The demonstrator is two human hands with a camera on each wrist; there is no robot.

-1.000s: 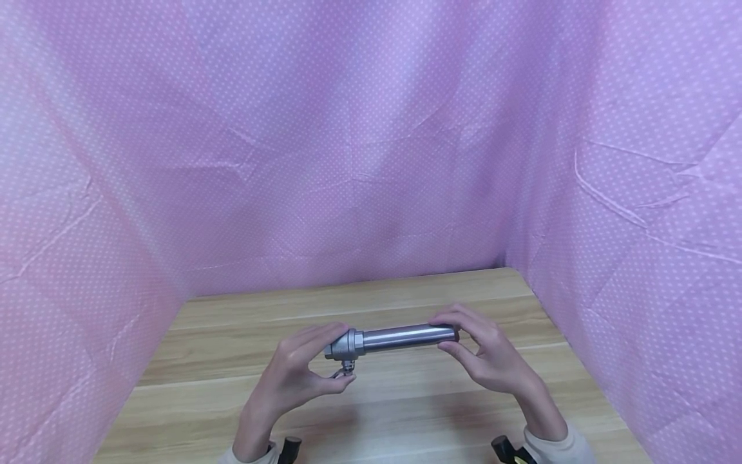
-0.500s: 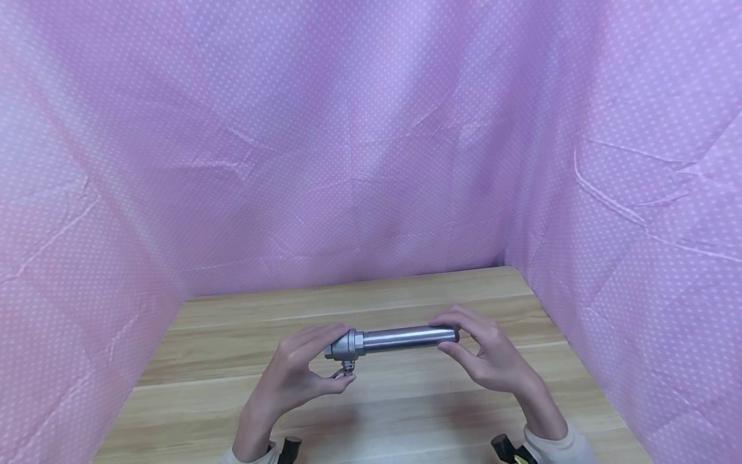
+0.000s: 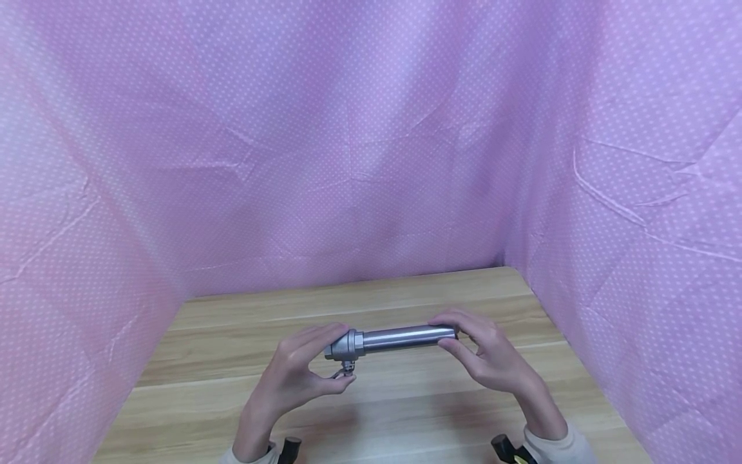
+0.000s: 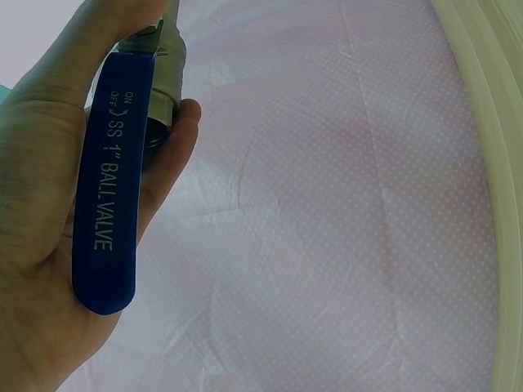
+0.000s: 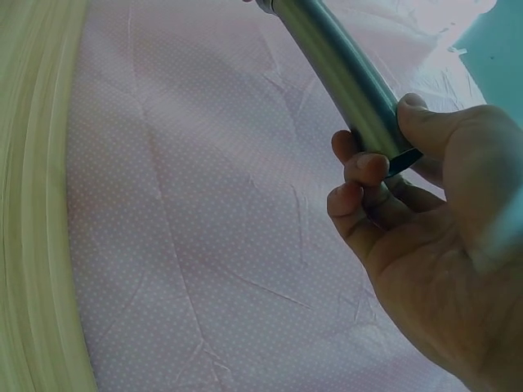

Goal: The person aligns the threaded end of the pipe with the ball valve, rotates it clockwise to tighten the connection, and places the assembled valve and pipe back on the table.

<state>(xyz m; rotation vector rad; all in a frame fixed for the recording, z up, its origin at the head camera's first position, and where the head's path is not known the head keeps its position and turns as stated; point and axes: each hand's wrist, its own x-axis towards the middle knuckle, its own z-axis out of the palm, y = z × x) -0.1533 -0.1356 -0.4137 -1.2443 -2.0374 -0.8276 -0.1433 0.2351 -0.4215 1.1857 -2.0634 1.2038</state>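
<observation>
A steel ball valve (image 3: 345, 346) is joined to a smooth metal pipe (image 3: 400, 338), held level above the table. My left hand (image 3: 295, 367) grips the valve body, thumb at the stem side and fingers over the far side. In the left wrist view its blue lever handle (image 4: 113, 180), lettered "SS 1" BALL VALVE" with ON and OFF marks, lies along the palm. My right hand (image 3: 484, 351) pinches the pipe's free end between thumb and fingers. The right wrist view shows the pipe's open end (image 5: 404, 161) by the curled fingertips.
The wooden table (image 3: 232, 399) lies beneath both hands. Pink dotted cloth (image 3: 348, 161) hangs at the back and on both sides, meeting the table's edges. Black camera mounts (image 3: 290, 449) sit at the wrists.
The right thumb and fingers have shifted slightly on the pipe's end, with the thumb now a little higher against it. The left hand and the valve stay where they were.
</observation>
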